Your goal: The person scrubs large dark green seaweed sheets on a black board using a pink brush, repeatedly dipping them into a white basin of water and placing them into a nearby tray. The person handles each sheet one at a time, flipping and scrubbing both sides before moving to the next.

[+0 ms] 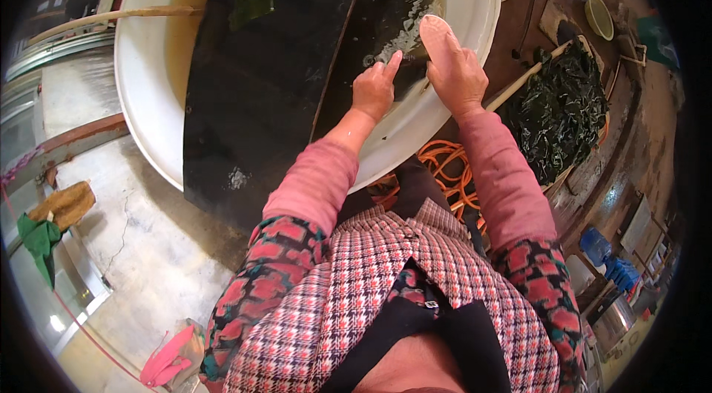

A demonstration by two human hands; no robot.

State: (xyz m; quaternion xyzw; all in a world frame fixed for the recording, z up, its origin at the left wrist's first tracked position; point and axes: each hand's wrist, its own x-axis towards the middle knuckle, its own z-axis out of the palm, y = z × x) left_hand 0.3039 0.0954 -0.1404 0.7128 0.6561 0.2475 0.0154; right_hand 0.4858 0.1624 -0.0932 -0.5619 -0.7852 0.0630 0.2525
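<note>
While the big white tub (148, 74) stands in front, a black board (259, 111) lies across it. L hand (374, 89), above the tub, has one finger out; can't tell if the rest grip. R hand (458, 81), by the tub's right rim, has fingers clamped on a flat pink thing (436, 31) over the tub: prob. light, stiff, slick when wet, best held at its near end.

held piece (438, 35) pinkish | tub (144, 70) white | vest (285, 337) checked | seaweed (560, 107) apparently green
</note>
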